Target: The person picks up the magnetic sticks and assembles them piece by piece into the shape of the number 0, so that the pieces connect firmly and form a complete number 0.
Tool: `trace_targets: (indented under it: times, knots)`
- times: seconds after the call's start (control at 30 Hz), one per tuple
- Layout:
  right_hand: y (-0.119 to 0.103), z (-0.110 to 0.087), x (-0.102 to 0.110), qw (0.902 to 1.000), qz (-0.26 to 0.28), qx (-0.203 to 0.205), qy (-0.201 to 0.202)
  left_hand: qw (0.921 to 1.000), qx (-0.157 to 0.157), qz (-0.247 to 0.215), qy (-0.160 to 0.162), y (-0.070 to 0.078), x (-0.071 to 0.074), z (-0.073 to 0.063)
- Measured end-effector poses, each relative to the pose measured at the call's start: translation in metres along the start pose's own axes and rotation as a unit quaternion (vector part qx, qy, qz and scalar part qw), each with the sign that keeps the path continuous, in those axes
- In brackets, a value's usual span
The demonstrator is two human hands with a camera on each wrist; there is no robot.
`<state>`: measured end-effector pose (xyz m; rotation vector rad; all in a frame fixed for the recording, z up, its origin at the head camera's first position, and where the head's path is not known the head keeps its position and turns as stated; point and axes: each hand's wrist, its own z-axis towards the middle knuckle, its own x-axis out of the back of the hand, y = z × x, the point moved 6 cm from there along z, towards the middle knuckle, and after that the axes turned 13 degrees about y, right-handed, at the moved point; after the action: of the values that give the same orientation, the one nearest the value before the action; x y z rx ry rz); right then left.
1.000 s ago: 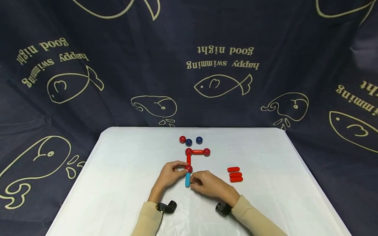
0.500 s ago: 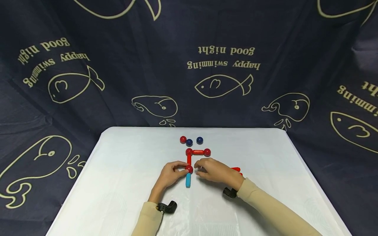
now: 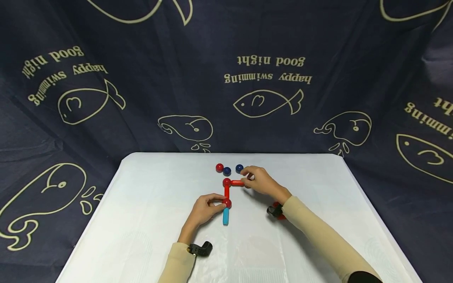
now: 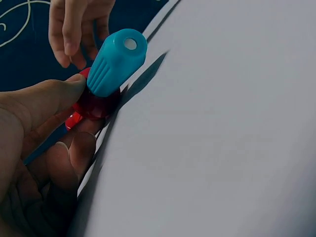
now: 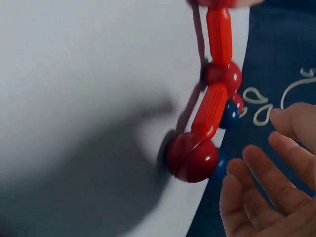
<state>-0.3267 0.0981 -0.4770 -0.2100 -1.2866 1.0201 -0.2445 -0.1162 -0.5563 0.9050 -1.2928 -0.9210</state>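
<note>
My left hand (image 3: 205, 209) pinches a red ball (image 3: 227, 203) between thumb and fingers. From that ball a light-blue ridged rod (image 3: 225, 217) points toward me; its round silvery end (image 4: 130, 44) shows in the left wrist view. On the far side a red rod (image 3: 227, 192) runs to a corner red ball (image 3: 227, 182), where another red rod (image 3: 237, 183) turns right to an end red ball (image 5: 191, 158). My right hand (image 3: 262, 181) hovers over that end ball with loosely bent fingers, holding nothing, close to a dark blue ball (image 3: 239, 168).
Behind the built shape lie a loose red ball (image 3: 219, 168) and a second dark blue ball (image 3: 227, 171), side by side. Loose red rods (image 3: 281, 216) lie at the right, mostly hidden by the right wrist's camera (image 3: 274, 210). A dark fish-print cloth (image 3: 226, 129) hangs beyond the white table (image 3: 159, 177).
My right hand has left the light-blue rod and moved away from me and to the right, up to the end red ball. The left hand keeps its hold on the red ball.
</note>
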Motion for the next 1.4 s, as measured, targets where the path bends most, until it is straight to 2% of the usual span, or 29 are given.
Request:
trace_targets:
  times: [0.33,0.6,1.1,1.4]
  knots:
    - [0.034,0.016,-0.004,0.9939,0.006,-0.087,0.068,1.0,0.001,0.0,-0.001,0.0,0.0,0.0]
    - [0.046,0.026,-0.015,0.9876,0.022,-0.132,0.081,1.0,0.001,-0.002,-0.001,0.0,0.0,-0.001]
    - [0.053,0.033,-0.026,0.9839,0.006,-0.156,0.086,1.0,-0.007,-0.001,-0.004,0.002,0.001,-0.001]
    - [0.056,0.034,-0.029,0.9858,-0.013,-0.148,0.079,1.0,-0.006,-0.003,-0.003,0.0,0.0,0.0]
